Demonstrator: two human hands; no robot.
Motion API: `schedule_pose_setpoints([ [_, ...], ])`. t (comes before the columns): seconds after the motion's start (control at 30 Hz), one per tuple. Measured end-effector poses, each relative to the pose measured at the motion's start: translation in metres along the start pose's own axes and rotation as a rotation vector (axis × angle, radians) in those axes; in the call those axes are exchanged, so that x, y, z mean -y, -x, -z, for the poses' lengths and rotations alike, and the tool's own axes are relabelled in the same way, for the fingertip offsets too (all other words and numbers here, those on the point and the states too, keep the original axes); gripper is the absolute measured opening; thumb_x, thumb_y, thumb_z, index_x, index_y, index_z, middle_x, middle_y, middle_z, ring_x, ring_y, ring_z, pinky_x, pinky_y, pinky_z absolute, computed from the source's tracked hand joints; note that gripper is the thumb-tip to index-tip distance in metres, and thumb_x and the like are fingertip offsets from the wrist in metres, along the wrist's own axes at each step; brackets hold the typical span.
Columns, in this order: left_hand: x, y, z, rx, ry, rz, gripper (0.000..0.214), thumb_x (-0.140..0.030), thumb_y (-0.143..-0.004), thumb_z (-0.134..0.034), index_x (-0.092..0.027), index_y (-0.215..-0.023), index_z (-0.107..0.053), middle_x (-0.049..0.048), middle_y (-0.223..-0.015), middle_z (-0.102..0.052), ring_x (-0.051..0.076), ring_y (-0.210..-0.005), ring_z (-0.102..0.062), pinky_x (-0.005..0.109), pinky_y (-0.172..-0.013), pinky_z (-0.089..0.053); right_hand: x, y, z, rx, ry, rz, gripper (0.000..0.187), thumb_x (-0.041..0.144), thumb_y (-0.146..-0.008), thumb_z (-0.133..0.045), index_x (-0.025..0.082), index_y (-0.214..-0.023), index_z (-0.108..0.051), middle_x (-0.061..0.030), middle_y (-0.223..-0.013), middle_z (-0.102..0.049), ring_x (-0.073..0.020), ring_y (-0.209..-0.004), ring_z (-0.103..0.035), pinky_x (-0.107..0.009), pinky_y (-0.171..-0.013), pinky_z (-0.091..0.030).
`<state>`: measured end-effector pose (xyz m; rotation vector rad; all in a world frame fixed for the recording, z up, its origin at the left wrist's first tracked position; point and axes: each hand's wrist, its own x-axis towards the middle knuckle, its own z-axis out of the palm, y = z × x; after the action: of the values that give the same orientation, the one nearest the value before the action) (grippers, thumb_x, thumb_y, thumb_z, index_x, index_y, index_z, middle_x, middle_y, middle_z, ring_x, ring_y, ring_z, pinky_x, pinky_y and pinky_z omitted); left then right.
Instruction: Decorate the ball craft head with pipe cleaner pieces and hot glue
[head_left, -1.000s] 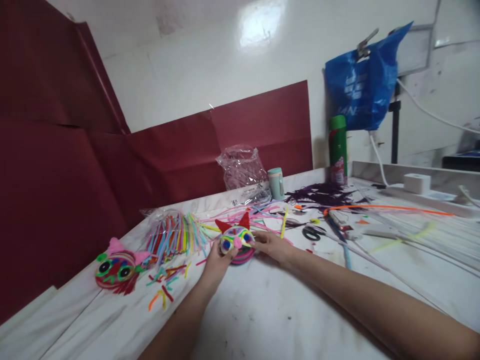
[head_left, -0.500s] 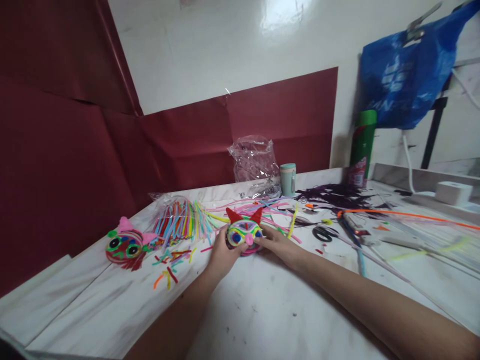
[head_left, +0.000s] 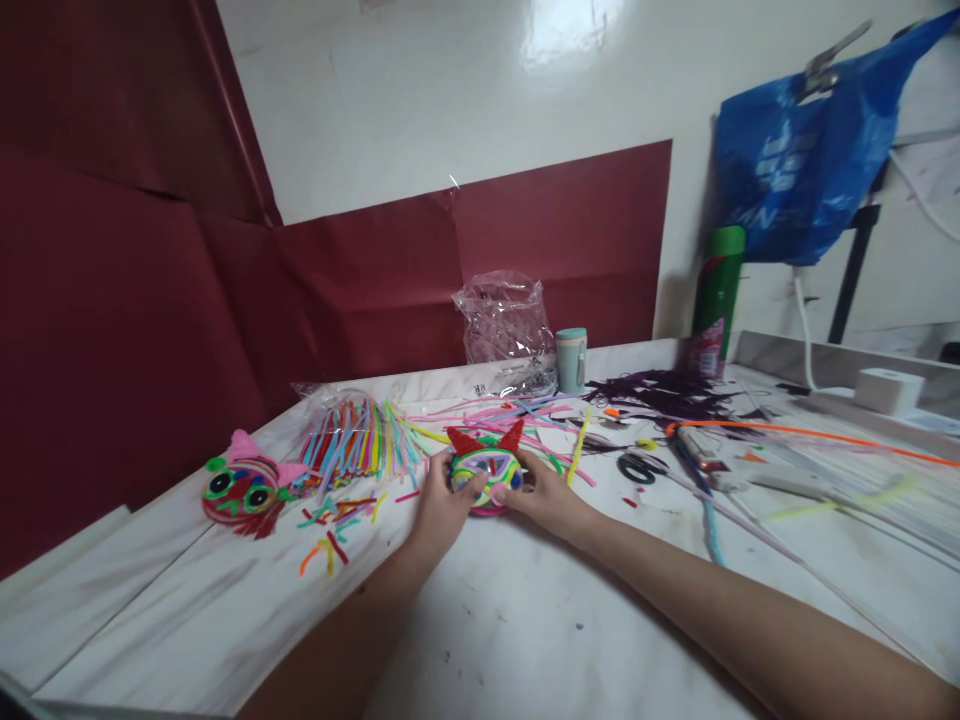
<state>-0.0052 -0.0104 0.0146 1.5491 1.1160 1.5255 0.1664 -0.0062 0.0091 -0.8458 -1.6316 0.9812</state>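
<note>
A round animal face made of coiled pipe cleaners, with red pointed ears, blue eyes and a pink nose, sits on the table between my hands. My left hand grips its left side, the thumb lying across the front near the nose. On the other side my right hand holds the right edge, its thumb pressing close to the pink nose. The fingers behind the face are hidden. A second pipe cleaner face with pink ears and black-centred eyes lies at the left, apart from my hands.
Cut pipe cleaner pieces and a bundle of pipe cleaners lie left of centre. Scissors, a glue gun and dark purple strands are at the right. A lidded cup and clear plastic bag stand behind.
My left thumb has moved up over the front of the face, and the right thumb has shifted onto the nose area. The face tilts slightly differently; the camera view has shifted a little.
</note>
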Motion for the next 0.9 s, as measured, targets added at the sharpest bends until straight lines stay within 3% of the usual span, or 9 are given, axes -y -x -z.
schedule_pose_setpoints([
  [0.27, -0.023, 0.009, -0.002, -0.007, 0.086, 0.122, 0.051, -0.025, -0.061, -0.076, -0.019, -0.103, -0.048, 0.0080, -0.109, -0.064, 0.022, -0.100, -0.062, 0.034, -0.089, -0.047, 0.001, 0.008, -0.008, -0.018, 0.080, 0.003, 0.071, 0.040, -0.064, -0.076, 0.018, -0.124, -0.046, -0.0092, -0.110, -0.063, -0.0221, -0.089, -0.062, -0.034, -0.074, -0.052],
  [0.4, -0.025, 0.011, -0.002, -0.020, 0.056, 0.110, 0.050, -0.022, -0.061, -0.076, -0.018, -0.103, -0.049, 0.0088, -0.108, -0.065, 0.022, -0.101, -0.061, 0.035, -0.091, -0.046, 0.001, 0.007, -0.007, 0.018, 0.063, 0.005, 0.072, 0.037, -0.063, -0.077, 0.018, -0.124, -0.044, -0.0084, -0.108, -0.062, -0.0217, -0.092, -0.061, -0.033, -0.074, -0.052],
  [0.6, -0.020, 0.009, -0.001, -0.068, 0.032, 0.065, 0.044, -0.030, -0.067, -0.074, -0.018, -0.103, -0.053, 0.0103, -0.113, -0.063, 0.024, -0.110, -0.057, 0.037, -0.098, -0.042, 0.002, 0.008, -0.008, 0.034, 0.043, -0.052, 0.076, 0.036, -0.061, -0.078, 0.018, -0.124, -0.041, -0.0108, -0.111, -0.061, -0.0228, -0.090, -0.063, -0.034, -0.072, -0.054],
  [0.8, -0.024, 0.010, 0.002, 0.013, 0.168, 0.111, 0.050, -0.032, -0.065, -0.076, -0.019, -0.107, -0.052, 0.0095, -0.112, -0.064, 0.024, -0.107, -0.059, 0.038, -0.095, -0.044, 0.008, 0.009, -0.007, 0.064, -0.030, -0.026, 0.072, 0.035, -0.062, -0.078, 0.019, -0.121, -0.041, -0.0109, -0.113, -0.061, -0.0230, -0.093, -0.063, -0.036, -0.075, -0.054],
  [0.9, -0.024, 0.010, 0.003, 0.046, 0.256, 0.155, 0.042, -0.036, -0.070, -0.071, -0.020, -0.104, -0.053, 0.0083, -0.108, -0.066, 0.024, -0.103, -0.061, 0.039, -0.093, -0.046, 0.010, 0.009, -0.005, 0.050, -0.010, -0.017, 0.069, 0.035, -0.062, -0.078, 0.020, -0.120, -0.043, -0.0102, -0.114, -0.061, -0.0233, -0.097, -0.062, -0.036, -0.079, -0.054],
])
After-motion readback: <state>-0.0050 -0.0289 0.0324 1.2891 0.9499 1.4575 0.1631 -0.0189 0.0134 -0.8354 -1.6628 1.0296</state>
